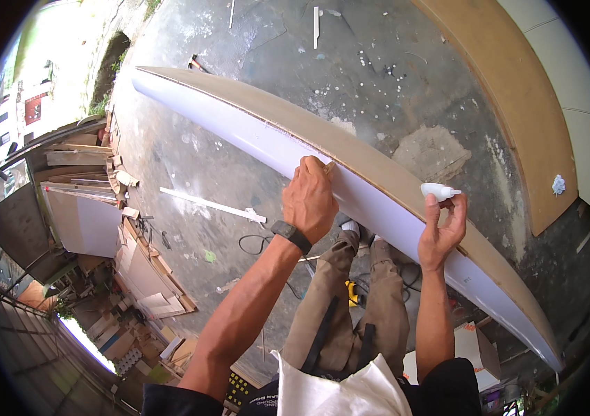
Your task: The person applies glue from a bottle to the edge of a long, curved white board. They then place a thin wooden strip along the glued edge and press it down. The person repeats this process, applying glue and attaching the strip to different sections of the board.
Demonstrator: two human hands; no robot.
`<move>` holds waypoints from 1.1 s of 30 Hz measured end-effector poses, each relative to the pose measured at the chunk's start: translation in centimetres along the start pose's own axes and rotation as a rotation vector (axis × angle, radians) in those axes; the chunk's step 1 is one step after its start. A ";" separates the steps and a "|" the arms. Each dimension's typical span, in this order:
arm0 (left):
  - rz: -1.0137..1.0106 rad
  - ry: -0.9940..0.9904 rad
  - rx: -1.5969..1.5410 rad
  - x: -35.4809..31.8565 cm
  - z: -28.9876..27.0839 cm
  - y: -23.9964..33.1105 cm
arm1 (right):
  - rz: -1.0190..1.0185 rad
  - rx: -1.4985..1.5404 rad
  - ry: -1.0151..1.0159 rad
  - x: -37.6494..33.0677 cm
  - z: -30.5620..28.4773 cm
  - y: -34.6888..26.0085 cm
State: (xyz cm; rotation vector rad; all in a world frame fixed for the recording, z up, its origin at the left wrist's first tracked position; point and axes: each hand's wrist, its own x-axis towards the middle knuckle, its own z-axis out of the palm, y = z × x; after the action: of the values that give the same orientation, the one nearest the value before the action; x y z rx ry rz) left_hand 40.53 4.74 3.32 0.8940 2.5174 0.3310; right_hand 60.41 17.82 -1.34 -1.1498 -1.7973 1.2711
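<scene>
within right hand (440,232), white bottle (438,191)

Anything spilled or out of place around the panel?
Yes, mildly. White spots are scattered over the grey floor beyond the long panel, like drips; I can't tell whether they're wet. A crumpled pale-blue wad lies on the curved brown board, perhaps discarded. The panel itself shows no obvious damage.
</scene>
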 end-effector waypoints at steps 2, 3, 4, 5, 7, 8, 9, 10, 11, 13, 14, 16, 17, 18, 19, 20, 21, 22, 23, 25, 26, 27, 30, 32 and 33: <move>-0.008 0.010 -0.007 0.1 0.0 0.3 | 0.024 -0.021 0.022 0.3 0.4 -0.2; 0.001 0.010 0.003 0.0 0.0 0.4 | 0.028 -0.032 0.030 0.5 0.7 -0.4; 0.009 0.010 0.011 -0.1 0.1 0.5 | 0.031 -0.044 0.037 0.6 1.0 -0.6; 0.017 0.011 0.019 0.0 0.2 0.5 | 0.035 -0.057 0.044 0.8 1.3 -0.9; -0.004 -0.012 0.027 0.2 0.3 0.3 | 0.068 -0.067 0.035 1.0 2.6 -1.2; -0.002 -0.009 0.029 0.1 0.3 0.0 | 0.085 -0.072 0.028 1.1 3.3 -1.4; 0.000 -0.005 0.030 0.0 0.3 -0.1 | 0.090 -0.074 0.026 1.3 4.0 -1.7; -0.005 -0.015 0.031 0.0 0.2 0.0 | 0.092 -0.075 0.026 1.5 4.7 -1.9; -0.011 -0.024 0.031 0.0 0.0 0.1 | 0.094 -0.076 0.026 1.8 5.4 -2.1; -0.010 -0.031 0.021 0.0 -0.2 0.2 | 0.115 -0.143 0.026 2.5 6.7 -1.9; -0.003 -0.029 0.011 0.0 -0.2 0.1 | 0.132 -0.164 0.035 2.8 7.5 -1.5; -0.003 -0.035 -0.007 0.0 -0.2 0.1 | 0.213 -0.270 0.016 3.0 8.4 -1.7; -0.010 -0.043 -0.014 0.0 -0.2 0.1 | 0.187 -0.355 0.010 2.9 8.8 -1.9; -0.015 -0.051 -0.023 0.0 -0.3 0.0 | 0.160 -0.439 0.006 2.8 9.2 -2.0; -0.013 -0.050 -0.029 0.0 -0.3 0.0 | 0.130 -0.532 0.003 2.6 9.3 -2.0; -0.009 -0.050 -0.036 0.0 -0.3 -0.2 | 0.135 -0.545 0.007 2.5 9.4 -1.8; -0.002 -0.049 -0.042 0.1 -0.2 -0.4 | 0.140 -0.559 0.014 2.2 9.4 -1.4; 0.019 -0.054 -0.059 0.1 -0.2 -0.7 | 0.143 -0.568 0.026 2.2 9.6 -1.1; 0.034 -0.066 -0.066 0.2 -0.3 -0.9 | 0.145 -0.584 0.034 2.3 9.7 -0.9; 0.069 -0.087 -0.075 0.3 -0.5 -1.2 | 0.150 -0.609 0.057 2.2 9.8 -0.7; 0.092 -0.084 -0.090 0.4 -0.7 -1.5 | 0.170 -0.585 0.068 2.3 9.9 -0.7; 0.113 -0.083 -0.104 0.3 -0.8 -2.0 | 0.192 -0.562 0.076 2.2 10.0 -0.6; 0.225 -0.016 -0.188 0.0 0.5 -3.0 | 0.137 -0.526 0.134 2.6 9.3 0.7; 0.283 -0.042 -0.273 0.2 0.0 -5.3 | 0.167 -0.465 0.172 2.8 9.1 1.1; 0.306 -0.082 -0.311 0.0 -0.8 -7.0 | 0.186 -0.473 0.182 2.8 9.2 0.8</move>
State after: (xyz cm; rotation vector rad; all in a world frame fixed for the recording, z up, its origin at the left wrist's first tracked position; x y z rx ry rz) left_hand 36.39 -0.64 1.45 1.1347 2.1722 0.7433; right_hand 51.53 16.98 -5.02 -1.6656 -1.9404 0.8198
